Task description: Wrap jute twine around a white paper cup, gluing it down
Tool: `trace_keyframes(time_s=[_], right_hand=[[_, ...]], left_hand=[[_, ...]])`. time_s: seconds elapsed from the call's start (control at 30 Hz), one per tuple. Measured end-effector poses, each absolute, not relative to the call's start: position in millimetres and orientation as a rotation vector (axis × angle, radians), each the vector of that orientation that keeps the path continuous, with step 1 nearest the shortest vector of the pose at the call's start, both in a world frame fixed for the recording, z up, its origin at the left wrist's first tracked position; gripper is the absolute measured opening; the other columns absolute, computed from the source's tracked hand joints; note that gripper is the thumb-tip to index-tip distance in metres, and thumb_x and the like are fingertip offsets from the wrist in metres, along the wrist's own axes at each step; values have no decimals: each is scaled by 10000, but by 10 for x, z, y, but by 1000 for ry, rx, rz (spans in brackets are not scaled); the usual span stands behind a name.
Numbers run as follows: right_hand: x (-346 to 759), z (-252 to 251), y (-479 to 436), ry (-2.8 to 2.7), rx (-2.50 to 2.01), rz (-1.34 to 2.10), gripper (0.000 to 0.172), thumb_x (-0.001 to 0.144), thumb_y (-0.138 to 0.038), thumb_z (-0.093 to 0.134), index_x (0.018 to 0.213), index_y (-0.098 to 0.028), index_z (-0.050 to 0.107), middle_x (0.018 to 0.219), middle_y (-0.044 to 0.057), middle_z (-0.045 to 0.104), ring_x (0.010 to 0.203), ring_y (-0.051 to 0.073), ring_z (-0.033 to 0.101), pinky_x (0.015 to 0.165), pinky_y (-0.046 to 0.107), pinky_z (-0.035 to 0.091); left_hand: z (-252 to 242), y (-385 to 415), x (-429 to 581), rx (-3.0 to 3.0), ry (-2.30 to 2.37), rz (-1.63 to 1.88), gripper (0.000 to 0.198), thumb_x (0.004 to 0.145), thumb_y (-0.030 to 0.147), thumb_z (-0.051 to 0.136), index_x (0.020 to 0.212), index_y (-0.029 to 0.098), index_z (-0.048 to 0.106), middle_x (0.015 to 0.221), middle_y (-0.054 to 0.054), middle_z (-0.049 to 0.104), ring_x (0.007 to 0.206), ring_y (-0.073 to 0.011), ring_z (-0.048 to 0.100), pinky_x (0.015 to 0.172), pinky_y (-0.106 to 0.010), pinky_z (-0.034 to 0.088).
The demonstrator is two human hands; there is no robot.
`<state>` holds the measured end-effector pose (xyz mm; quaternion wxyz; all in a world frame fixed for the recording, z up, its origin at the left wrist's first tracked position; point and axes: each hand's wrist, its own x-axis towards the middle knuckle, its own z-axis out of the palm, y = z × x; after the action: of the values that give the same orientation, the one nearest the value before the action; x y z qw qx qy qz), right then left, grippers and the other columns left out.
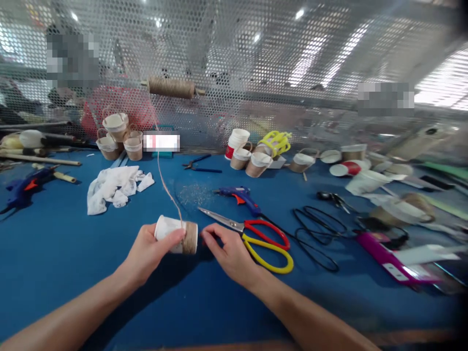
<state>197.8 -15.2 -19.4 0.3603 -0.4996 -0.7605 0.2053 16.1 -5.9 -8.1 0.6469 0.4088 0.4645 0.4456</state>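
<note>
My left hand (pixel 153 246) is wrapped round a white paper cup (pixel 166 228) lying on its side above the blue table. Jute twine (pixel 190 238) is wound in a band round the cup's right end, and my left thumb presses at the band's edge. From there a strand of twine (pixel 164 183) runs up to a spool (pixel 171 87) on a rod at the mesh. Just right of the cup, my right hand (pixel 228 251) has its fingers curled in a pinch; whatever they hold, if anything, is too small to see. Large scissors (pixel 239 226) with red and yellow handles lie beside it.
A blue glue gun (pixel 239 195) and pliers (pixel 203 164) lie beyond the scissors. Twine-wrapped cups (pixel 116 127) stand at the back left, others (pixel 259 165) at the back centre. White crumpled cloth (pixel 113 187) lies left; black cable (pixel 318 224) and a purple object (pixel 387 256) lie right.
</note>
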Motion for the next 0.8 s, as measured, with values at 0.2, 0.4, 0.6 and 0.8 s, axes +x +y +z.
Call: trace_keyframes(time_s=[0.2,0.4,0.6,0.8], right_hand=[[2021,-233,-159,-1962,-1265,500,156,844,-180,406,774,-187,545,662,12,578,618,126,549,599,239,448],[2013,-233,-171,-1952,-1237,512,138,811,-154,418,796,-183,552,668,15,578,610,123,549,595,241,459],[1927,-208,-285,-1915,-1241,599,136,804,-146,430,812,-168,564,666,16,590,597,112,556,580,218,465],[1844,-280,-352,-1834,-1280,776,137,795,-154,437,810,-176,571,648,4,598,571,106,550,567,214,462]], left_hand=[[-46,-82,184,841,1106,961,269,574,351,748,702,115,723,590,-17,674,534,-99,533,544,-174,433],[-99,-83,160,844,1135,938,344,538,399,769,714,107,725,640,-44,693,592,-133,560,581,-190,448],[-156,-33,76,827,1220,925,347,538,404,770,693,100,706,638,-37,675,633,-153,572,582,-192,453],[-158,-6,32,749,1270,951,309,490,372,794,666,131,711,627,-6,682,619,-139,569,562,-167,462]])
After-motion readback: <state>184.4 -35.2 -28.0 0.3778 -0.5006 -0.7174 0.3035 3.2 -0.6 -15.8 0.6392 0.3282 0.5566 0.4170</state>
